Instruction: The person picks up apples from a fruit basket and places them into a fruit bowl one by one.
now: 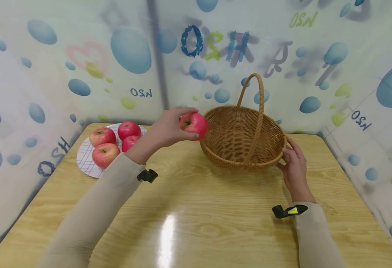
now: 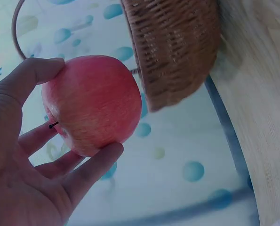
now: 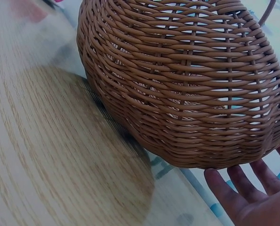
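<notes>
My left hand (image 1: 174, 128) holds a red apple (image 1: 196, 124) in the air, just left of the wicker basket (image 1: 229, 162). In the left wrist view, the thumb and fingers (image 2: 100, 162) wrap the sides of the apple (image 2: 95, 103), and its dark stem faces the palm. At the basket's right end, my right hand (image 1: 294, 163) holds the rim. From the right wrist, its fingertips (image 3: 217, 181) show against the woven outer wall (image 3: 187, 103). No apple shows inside the basket, whose tall handle arches over it.
Several red apples (image 1: 105, 155) sit on a round white plate with a checked pattern (image 1: 86, 163) at the back left of the wooden table (image 1: 216, 216). Behind the table hangs a white backdrop (image 1: 186, 85) with blue dots and letters.
</notes>
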`<state>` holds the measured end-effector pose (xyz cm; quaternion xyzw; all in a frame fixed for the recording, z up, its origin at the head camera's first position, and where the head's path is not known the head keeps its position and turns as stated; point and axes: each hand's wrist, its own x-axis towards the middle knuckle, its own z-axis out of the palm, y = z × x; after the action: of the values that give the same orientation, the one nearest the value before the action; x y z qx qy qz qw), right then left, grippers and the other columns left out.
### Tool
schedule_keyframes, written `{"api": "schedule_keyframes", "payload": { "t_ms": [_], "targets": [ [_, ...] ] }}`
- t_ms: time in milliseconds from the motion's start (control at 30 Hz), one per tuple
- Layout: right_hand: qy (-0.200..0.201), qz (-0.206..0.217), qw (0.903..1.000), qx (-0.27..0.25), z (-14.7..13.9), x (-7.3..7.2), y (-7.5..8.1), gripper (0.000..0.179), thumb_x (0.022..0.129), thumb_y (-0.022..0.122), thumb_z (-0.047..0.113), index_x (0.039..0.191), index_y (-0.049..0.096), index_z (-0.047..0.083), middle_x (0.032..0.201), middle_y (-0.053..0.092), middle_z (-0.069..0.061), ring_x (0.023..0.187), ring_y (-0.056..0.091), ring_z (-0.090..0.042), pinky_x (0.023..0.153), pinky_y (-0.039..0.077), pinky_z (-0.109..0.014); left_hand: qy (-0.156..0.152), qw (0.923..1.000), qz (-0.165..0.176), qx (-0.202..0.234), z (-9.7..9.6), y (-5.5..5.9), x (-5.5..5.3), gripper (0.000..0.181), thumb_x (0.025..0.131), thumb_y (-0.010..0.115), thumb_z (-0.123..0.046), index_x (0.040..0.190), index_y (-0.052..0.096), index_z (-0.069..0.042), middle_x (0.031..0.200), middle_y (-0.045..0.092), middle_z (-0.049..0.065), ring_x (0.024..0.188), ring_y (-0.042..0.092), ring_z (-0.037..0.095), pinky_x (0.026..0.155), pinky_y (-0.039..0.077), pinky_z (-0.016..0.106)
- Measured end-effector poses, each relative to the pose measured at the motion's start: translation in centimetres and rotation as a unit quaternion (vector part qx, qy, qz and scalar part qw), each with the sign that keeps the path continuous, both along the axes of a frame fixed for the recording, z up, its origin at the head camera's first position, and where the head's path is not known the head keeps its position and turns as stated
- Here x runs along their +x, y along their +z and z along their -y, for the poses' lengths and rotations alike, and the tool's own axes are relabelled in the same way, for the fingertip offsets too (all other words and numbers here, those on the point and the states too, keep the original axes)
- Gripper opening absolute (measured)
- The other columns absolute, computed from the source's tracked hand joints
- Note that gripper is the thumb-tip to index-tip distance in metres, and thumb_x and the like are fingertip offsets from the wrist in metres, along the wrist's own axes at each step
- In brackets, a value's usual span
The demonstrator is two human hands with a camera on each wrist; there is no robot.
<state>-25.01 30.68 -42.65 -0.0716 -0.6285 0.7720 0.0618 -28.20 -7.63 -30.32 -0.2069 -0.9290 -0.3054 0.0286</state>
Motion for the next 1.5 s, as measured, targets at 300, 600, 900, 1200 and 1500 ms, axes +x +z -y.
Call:
{"api": "schedule_keyframes", "payload": {
  "t_ms": [300, 600, 900, 1200, 1500],
  "targets": [
    [-0.009, 0.014, 0.9998, 0.013, -0.2, -0.5, 0.5, 0.051, 0.105, 0.046, 0.025, 0.155, 0.04, 0.03, 0.141, 0.05, 0.009, 0.147, 0.041, -0.023, 0.078, 0.056, -0.017, 0.055, 0.9985, 0.004, -0.007, 4.9, -0.7, 2.2, 0.076, 0.079, 0.085, -0.037, 0.146, 0.054, -0.02, 0.147, 0.054, 0.006, 0.127, 0.052, 0.027, 0.1, 0.053, 0.05],
    [-0.005, 0.01, 0.9999, 0.005, -0.1, -0.3, 0.1, 0.052, 0.104, 0.048, 0.027, 0.156, 0.039, 0.03, 0.146, 0.047, 0.006, 0.148, 0.04, -0.025, 0.079, 0.056, -0.018, 0.118, 0.9927, 0.011, -0.019, 11.3, -0.8, 3.9, 0.074, 0.083, 0.082, -0.031, 0.148, 0.051, -0.017, 0.148, 0.053, 0.012, 0.125, 0.049, 0.032, 0.092, 0.055, 0.055],
    [-0.018, 0.022, 0.9993, 0.025, -0.1, -0.1, -0.1, 0.051, 0.104, 0.047, 0.028, 0.155, 0.041, 0.032, 0.158, 0.039, 0.002, 0.148, 0.04, -0.025, 0.085, 0.055, -0.021, 0.183, 0.9813, 0.013, -0.057, 17.1, -0.8, 4.4, 0.079, 0.085, 0.08, -0.037, 0.152, 0.046, -0.011, 0.147, 0.051, 0.02, 0.129, 0.044, 0.042, 0.091, 0.054, 0.065],
    [-0.018, 0.02, 0.9995, 0.014, 0.2, -0.2, 0.0, 0.051, 0.104, 0.046, 0.027, 0.154, 0.042, 0.032, 0.157, 0.04, 0.004, 0.148, 0.039, -0.024, 0.093, 0.055, -0.026, 0.239, 0.9674, 0.051, -0.064, 20.8, -0.9, 5.4, 0.087, 0.086, 0.074, -0.052, 0.155, 0.04, -0.011, 0.144, 0.05, 0.026, 0.125, 0.044, 0.048, 0.091, 0.049, 0.068],
    [-0.017, 0.017, 0.9996, 0.011, 0.2, -0.1, 0.1, 0.05, 0.105, 0.046, 0.026, 0.154, 0.042, 0.031, 0.154, 0.042, 0.005, 0.146, 0.042, -0.023, 0.098, 0.054, -0.03, 0.272, 0.9561, 0.079, -0.073, 23.6, -1.6, 6.2, 0.088, 0.088, 0.073, -0.047, 0.156, 0.036, -0.005, 0.139, 0.049, 0.032, 0.115, 0.045, 0.048, 0.076, 0.057, 0.056]
  ]
}}
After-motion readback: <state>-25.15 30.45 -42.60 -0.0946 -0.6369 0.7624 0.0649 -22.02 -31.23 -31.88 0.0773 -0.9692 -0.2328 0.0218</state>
